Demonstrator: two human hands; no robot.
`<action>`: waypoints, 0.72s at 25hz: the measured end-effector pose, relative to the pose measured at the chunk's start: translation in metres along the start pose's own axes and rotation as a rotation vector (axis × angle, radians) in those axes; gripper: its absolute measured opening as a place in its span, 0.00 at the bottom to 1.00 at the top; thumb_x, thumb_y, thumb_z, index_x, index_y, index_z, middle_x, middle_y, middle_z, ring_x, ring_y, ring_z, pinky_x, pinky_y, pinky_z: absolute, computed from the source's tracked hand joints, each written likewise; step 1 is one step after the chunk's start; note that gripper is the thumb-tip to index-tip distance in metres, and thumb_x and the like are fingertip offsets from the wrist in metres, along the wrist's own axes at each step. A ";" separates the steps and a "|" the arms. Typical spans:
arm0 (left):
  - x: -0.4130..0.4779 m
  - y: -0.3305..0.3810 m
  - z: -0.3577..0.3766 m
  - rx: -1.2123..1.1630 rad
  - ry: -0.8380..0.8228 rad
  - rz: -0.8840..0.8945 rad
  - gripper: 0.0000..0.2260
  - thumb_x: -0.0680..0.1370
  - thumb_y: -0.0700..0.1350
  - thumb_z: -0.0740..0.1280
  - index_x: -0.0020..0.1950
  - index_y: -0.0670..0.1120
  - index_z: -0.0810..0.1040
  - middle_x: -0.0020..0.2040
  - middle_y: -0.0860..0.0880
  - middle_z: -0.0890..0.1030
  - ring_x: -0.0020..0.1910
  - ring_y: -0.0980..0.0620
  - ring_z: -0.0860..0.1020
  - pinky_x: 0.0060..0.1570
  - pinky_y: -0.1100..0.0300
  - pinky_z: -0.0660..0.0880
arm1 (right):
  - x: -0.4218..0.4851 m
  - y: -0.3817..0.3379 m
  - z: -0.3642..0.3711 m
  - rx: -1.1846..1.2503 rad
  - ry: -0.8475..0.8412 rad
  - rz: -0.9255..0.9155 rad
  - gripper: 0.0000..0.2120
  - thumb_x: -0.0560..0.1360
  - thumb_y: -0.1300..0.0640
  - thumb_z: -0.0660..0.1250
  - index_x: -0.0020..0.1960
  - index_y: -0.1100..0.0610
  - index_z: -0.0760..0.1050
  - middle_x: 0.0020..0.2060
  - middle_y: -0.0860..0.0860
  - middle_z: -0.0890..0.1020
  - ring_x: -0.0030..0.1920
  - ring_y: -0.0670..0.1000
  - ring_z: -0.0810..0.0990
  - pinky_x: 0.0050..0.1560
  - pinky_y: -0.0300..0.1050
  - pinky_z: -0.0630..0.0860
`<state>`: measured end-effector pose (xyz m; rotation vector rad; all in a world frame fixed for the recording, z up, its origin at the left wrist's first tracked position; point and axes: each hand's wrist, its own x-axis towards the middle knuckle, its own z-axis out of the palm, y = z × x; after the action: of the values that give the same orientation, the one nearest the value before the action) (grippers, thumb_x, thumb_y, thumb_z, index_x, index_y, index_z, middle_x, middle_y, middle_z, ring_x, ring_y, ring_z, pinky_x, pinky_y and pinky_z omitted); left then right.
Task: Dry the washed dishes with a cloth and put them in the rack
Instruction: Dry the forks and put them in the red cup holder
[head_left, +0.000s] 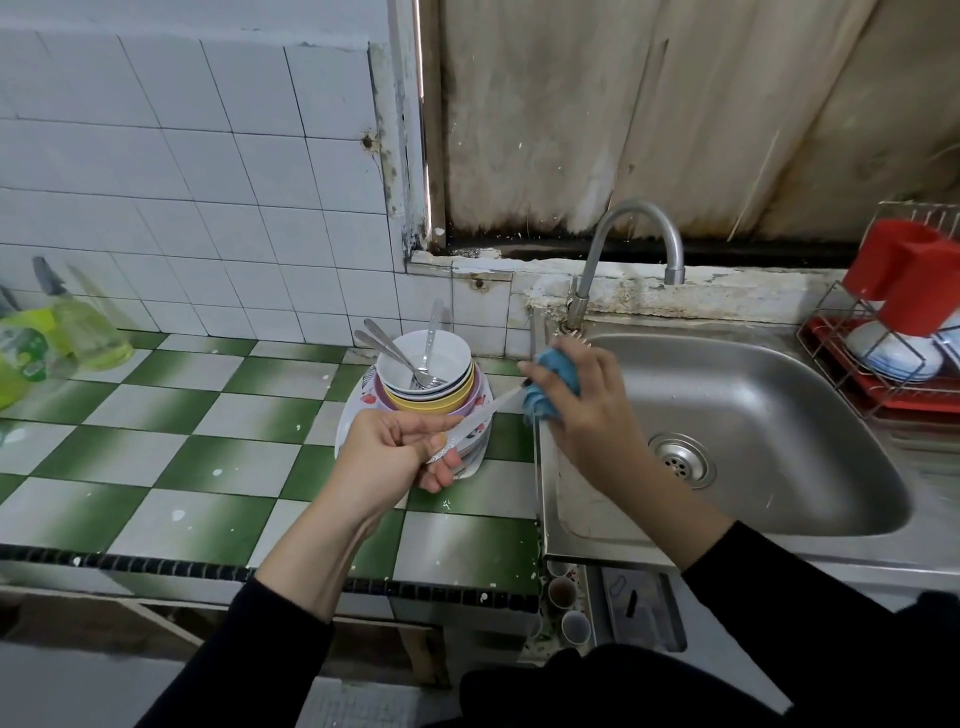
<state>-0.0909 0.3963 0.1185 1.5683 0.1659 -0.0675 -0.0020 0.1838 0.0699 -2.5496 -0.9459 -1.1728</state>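
**Slip risk while wiping a utensil at the counter–sink edge**

The left hand (400, 447) pinched the patterned end of a long utensil (488, 413), apparently a knife. The right hand (582, 410) gripped the blue cloth (556, 369), wrapped round the other end. The hands were apart, joined only by the utensil, above the right edge of the counter (208, 467). The rack (883, 397) sat well apart, past the far right corner of the sink (779, 395).

Risks, as judged:
- If it was bladed, a slipping cloth could cut the fingers.
- A wet pinch could drop it onto the bowl stack (431, 395) just beside.
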 end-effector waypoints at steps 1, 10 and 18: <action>0.000 0.000 0.000 0.013 -0.001 0.001 0.11 0.78 0.27 0.60 0.53 0.36 0.80 0.26 0.47 0.78 0.21 0.54 0.73 0.22 0.66 0.68 | -0.002 0.001 0.000 -0.018 -0.014 -0.076 0.25 0.65 0.57 0.75 0.60 0.63 0.79 0.62 0.58 0.66 0.57 0.60 0.66 0.53 0.58 0.78; -0.005 0.002 -0.001 -0.022 0.013 -0.042 0.12 0.78 0.29 0.61 0.50 0.41 0.82 0.27 0.46 0.78 0.22 0.55 0.72 0.24 0.68 0.68 | 0.003 0.023 -0.006 -0.044 0.029 -0.180 0.25 0.65 0.55 0.74 0.59 0.62 0.75 0.61 0.58 0.68 0.56 0.60 0.67 0.51 0.59 0.78; -0.013 -0.009 0.002 -0.063 0.119 0.032 0.11 0.78 0.27 0.59 0.52 0.36 0.80 0.25 0.46 0.79 0.20 0.54 0.73 0.20 0.67 0.66 | 0.020 0.020 -0.043 1.059 0.175 1.107 0.21 0.77 0.64 0.67 0.63 0.43 0.73 0.61 0.52 0.76 0.55 0.52 0.79 0.46 0.43 0.81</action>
<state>-0.1049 0.3932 0.1117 1.5122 0.2340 0.0562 -0.0060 0.1600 0.1151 -1.5608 0.0422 -0.3425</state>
